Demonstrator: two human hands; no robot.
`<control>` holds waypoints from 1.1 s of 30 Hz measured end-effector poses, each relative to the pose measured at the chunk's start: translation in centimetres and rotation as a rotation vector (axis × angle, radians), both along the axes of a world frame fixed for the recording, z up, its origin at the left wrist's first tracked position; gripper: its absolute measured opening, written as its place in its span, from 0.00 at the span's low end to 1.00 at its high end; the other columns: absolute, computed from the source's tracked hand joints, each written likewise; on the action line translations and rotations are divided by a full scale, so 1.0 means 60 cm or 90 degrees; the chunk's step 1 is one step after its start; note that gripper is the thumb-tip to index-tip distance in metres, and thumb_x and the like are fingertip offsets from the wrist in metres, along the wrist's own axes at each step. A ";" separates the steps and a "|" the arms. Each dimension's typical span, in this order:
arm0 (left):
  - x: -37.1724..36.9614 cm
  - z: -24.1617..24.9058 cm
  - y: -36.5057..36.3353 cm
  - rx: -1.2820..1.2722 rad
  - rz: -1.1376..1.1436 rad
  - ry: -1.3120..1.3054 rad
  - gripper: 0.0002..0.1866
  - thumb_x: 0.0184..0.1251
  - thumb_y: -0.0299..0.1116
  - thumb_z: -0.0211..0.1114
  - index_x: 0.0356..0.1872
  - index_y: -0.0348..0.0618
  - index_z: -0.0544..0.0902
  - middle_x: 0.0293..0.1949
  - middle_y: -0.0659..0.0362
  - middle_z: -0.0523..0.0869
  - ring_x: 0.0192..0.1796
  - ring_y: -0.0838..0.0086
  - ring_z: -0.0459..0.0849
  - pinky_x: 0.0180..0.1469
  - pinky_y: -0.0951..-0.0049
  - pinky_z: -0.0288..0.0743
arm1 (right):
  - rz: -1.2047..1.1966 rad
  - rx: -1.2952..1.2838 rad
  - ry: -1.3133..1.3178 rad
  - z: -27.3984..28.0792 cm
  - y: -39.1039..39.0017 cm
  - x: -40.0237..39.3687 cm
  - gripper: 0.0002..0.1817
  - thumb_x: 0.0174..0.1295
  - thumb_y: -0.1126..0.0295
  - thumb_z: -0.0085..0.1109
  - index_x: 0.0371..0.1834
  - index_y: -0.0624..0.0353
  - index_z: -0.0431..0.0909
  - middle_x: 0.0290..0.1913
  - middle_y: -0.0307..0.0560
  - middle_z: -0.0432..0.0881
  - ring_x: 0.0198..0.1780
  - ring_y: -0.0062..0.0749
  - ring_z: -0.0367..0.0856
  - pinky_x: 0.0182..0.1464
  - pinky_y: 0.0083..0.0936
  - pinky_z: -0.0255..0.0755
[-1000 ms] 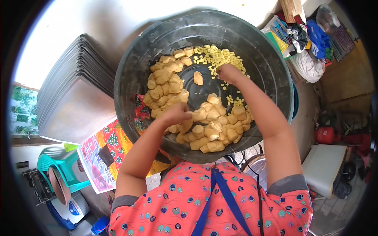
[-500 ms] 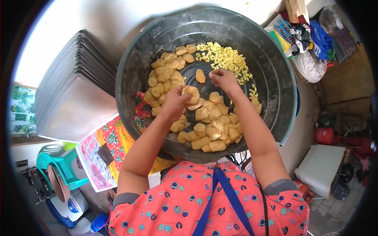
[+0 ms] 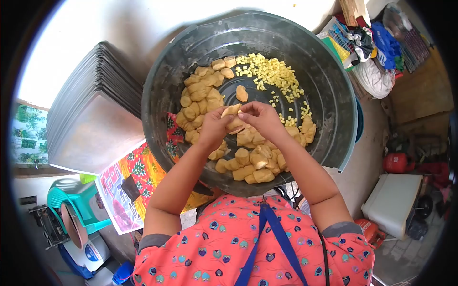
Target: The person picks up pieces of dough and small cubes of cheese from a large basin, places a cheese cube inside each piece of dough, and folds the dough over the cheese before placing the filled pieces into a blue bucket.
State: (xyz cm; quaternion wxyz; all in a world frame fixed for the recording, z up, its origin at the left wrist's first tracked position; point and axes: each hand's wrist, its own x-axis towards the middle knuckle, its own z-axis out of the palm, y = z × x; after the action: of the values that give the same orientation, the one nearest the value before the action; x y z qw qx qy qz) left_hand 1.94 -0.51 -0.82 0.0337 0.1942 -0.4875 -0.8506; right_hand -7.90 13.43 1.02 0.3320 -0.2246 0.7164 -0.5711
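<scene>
My left hand (image 3: pixel 215 127) is closed around a flattened piece of tan dough (image 3: pixel 232 110), held up over the middle of a big dark round tub (image 3: pixel 191 43). My right hand (image 3: pixel 263 119) meets the dough's right edge with thumb and fingers pinched together; whatever sits between those fingertips is too small to make out. Just beyond my hands, a single dough piece (image 3: pixel 242 93) lies on the tub floor. Many dough lumps (image 3: pixel 198 90) are piled along the left side, and more lumps (image 3: pixel 255 164) lie near me. Small pale-yellow cubes (image 3: pixel 272 71) are scattered at the far right.
A stack of metal trays (image 3: pixel 90 124) leans left of the tub, near a colourful printed sheet (image 3: pixel 136 176). A teal plastic chair (image 3: pixel 71 195) stands lower left. On the right are a white box (image 3: pixel 393 205), a red round object (image 3: pixel 398 163) and piled bags (image 3: pixel 374 78).
My right hand has moved left and toward me, from beside the yellow cubes to the dough in my left hand. The dough piece is tilted more edge-on now.
</scene>
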 end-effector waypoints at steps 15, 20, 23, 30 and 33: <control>0.003 0.016 -0.007 0.161 -0.138 0.024 0.22 0.59 0.22 0.47 0.56 0.37 0.69 0.54 0.56 0.77 0.53 0.70 0.79 0.58 0.57 0.75 | 0.004 0.085 0.301 0.016 0.018 0.016 0.17 0.52 0.69 0.66 0.45 0.60 0.78 0.36 0.49 0.81 0.35 0.37 0.79 0.40 0.29 0.74; 0.005 0.036 -0.006 0.216 -0.176 0.043 0.18 0.63 0.25 0.49 0.55 0.40 0.69 0.56 0.55 0.74 0.55 0.69 0.77 0.59 0.58 0.74 | 0.002 0.164 0.152 0.038 0.018 0.012 0.23 0.53 0.74 0.64 0.54 0.57 0.74 0.44 0.47 0.77 0.37 0.31 0.78 0.40 0.25 0.73; -0.002 0.016 0.000 0.221 -0.139 0.023 0.15 0.64 0.25 0.49 0.52 0.42 0.70 0.54 0.56 0.74 0.54 0.69 0.77 0.56 0.59 0.75 | 0.019 0.030 0.335 -0.001 0.028 0.026 0.24 0.53 0.72 0.63 0.55 0.55 0.72 0.48 0.49 0.74 0.40 0.44 0.79 0.44 0.33 0.74; 0.001 0.005 -0.006 0.262 -0.085 -0.008 0.21 0.62 0.21 0.47 0.57 0.44 0.65 0.49 0.56 0.75 0.49 0.67 0.78 0.50 0.59 0.75 | 0.095 -0.057 0.559 -0.014 0.032 0.044 0.22 0.54 0.74 0.62 0.54 0.60 0.74 0.47 0.49 0.75 0.43 0.43 0.79 0.43 0.29 0.76; 0.003 0.007 -0.011 0.235 -0.147 0.001 0.25 0.63 0.23 0.49 0.63 0.43 0.61 0.52 0.55 0.74 0.51 0.67 0.78 0.53 0.59 0.73 | 0.067 -0.046 0.403 -0.034 0.037 0.024 0.20 0.56 0.74 0.62 0.53 0.61 0.75 0.43 0.47 0.78 0.38 0.34 0.81 0.39 0.24 0.76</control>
State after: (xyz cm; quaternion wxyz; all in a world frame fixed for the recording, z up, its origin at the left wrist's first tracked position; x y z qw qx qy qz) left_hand 2.13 -1.18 -0.43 -0.0991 0.1391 -0.3426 -0.9238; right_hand -6.48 15.64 -1.01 0.1135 -0.4395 0.7509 -0.4797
